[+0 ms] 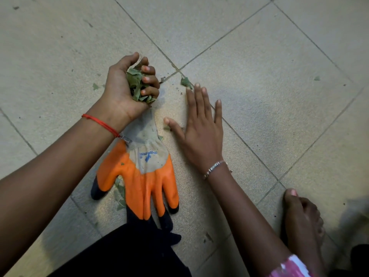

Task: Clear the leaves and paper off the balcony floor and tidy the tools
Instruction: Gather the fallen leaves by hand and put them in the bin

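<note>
- Left hand (122, 87), left of centre, palm up, clenched round a bunch of leaves (136, 84).
- Glove (143, 172), lower centre, lies on the floor (60, 47) under that wrist.
- Loose leaf (186, 81), centre frame, sits just beyond the fingertips of the right hand (201, 130), the nearer one.
- That hand lies flat, fingers straight, holding nothing.

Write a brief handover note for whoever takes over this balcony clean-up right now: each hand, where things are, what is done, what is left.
Left hand grips a handful of leaves.
Right hand open and flat at the floor, near a loose leaf.
Orange glove lies on the floor, leaf bits partly under it.
Done: some leaves gathered.
Left: loose scraps, the glove. No paper in view.
</note>
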